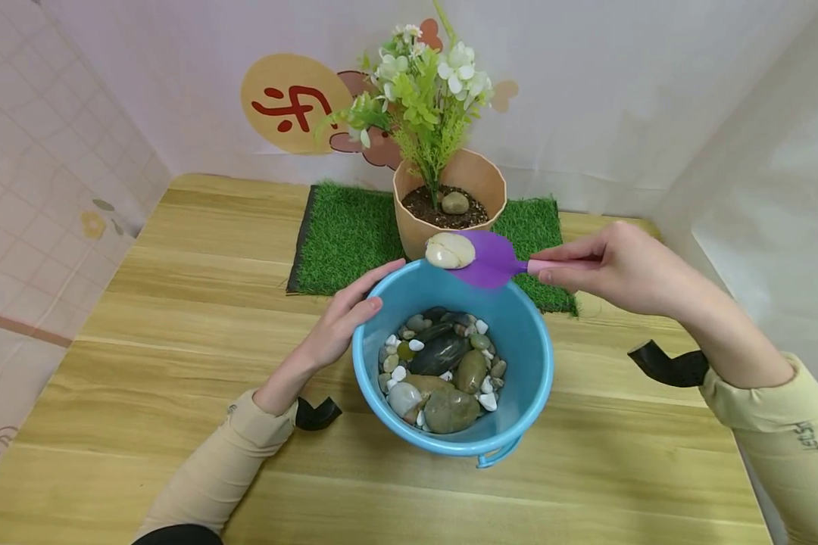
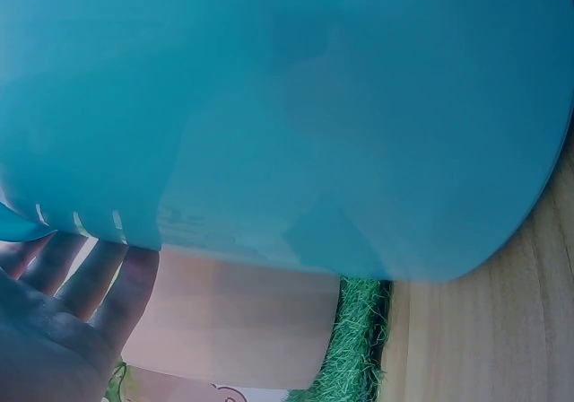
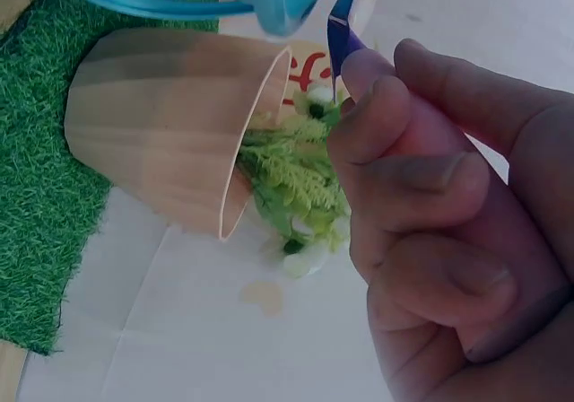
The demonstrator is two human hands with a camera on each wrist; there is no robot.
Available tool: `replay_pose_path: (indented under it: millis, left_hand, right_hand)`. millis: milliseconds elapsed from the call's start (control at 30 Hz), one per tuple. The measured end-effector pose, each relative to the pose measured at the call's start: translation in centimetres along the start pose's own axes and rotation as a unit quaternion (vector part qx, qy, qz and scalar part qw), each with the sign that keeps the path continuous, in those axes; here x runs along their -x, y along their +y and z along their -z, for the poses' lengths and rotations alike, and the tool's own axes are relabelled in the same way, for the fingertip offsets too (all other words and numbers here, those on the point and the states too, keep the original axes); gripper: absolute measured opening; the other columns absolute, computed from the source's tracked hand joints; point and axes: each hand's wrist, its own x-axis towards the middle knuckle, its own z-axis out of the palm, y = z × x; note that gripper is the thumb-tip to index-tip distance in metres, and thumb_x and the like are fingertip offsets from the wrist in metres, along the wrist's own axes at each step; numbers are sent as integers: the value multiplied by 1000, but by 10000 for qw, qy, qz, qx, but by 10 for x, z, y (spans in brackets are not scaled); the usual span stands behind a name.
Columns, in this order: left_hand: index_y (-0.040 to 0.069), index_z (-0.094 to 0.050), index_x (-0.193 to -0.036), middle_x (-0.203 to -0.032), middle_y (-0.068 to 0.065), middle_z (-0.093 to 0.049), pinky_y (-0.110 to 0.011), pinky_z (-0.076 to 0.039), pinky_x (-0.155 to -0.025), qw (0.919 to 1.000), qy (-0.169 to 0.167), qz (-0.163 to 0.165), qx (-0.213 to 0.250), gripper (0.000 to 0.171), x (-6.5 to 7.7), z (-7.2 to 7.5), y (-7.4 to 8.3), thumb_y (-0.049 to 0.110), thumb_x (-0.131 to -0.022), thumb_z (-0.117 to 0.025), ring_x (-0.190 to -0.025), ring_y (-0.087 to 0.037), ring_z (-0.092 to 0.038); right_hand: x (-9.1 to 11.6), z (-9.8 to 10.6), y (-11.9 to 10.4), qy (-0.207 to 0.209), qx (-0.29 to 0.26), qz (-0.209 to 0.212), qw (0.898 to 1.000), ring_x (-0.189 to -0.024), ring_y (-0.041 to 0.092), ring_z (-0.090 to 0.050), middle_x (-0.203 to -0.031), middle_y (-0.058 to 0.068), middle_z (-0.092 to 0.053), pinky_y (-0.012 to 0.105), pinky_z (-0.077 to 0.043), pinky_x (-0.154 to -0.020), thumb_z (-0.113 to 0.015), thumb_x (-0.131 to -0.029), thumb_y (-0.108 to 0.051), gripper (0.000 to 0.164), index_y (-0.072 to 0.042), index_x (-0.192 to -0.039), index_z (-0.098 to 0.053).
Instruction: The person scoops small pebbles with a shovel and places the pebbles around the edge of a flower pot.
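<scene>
My right hand [image 1: 630, 272] grips the pink handle of a small trowel [image 1: 494, 261], its fingers curled round it in the right wrist view. On the tip of the purple blade lies a pale, smooth stone [image 1: 450, 250], over the bucket's far rim and in front of the plant pot [image 1: 414, 227]. Fairly straight fingers of my left hand [image 1: 337, 322] rest against the left side of the blue bucket [image 1: 528, 341]. Inside it lie dark, brown and grey stones [image 1: 453, 410] and small white pebbles. The pot holds dark soil, one brown stone [image 1: 455, 203] and white-flowered greenery [image 1: 423, 106].
An artificial grass mat [image 1: 348, 235] lies under the pot on the wooden table [image 1: 198, 318]. The bucket's handle [image 1: 501, 454] hangs at its near side. Behind stands a printed wall sheet [image 1: 586, 91]. Black curved pieces [image 1: 318, 414] show by both wrists.
</scene>
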Motion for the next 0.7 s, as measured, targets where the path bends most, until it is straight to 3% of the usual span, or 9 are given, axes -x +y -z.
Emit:
replay_pose_path:
  millis: [167, 500, 700]
  left_hand:
    - [2, -34, -163, -159, -29, -47, -58, -60, -103, 10000, 21, -21, -27, 61, 1, -1, 1, 19, -104, -40, -139, -50, -55]
    - [2, -34, -163, -159, -29, -48, -55, -60, -105, 9999, -5, -98, -26, 61, 0, 0, 0, 18, -105, -39, -140, -50, -54]
    - [2, -34, -163, -159, -29, -48, -56, -60, -105, 10000, 8, -90, -18, 61, 0, 0, 0, 18, -104, -39, -140, -50, -54]
  right_hand:
    - [-12, 5, 4, 100, 16, -247, 9996, -78, -2, -69, -105, 3, -84, 19, -47, -62, -75, -96, -38, 26, -25, -118, -82]
    - [-39, 11, 9, 230, 34, -385, 9990, -71, 8, -61, -104, 8, -84, 28, -39, -55, -71, -98, -47, 36, -21, -121, -81]
    - [-56, 13, 11, 154, 42, -487, 9987, -76, 5, -69, -106, 11, -83, 28, -43, -57, -68, -99, -50, 43, -19, -125, -80]
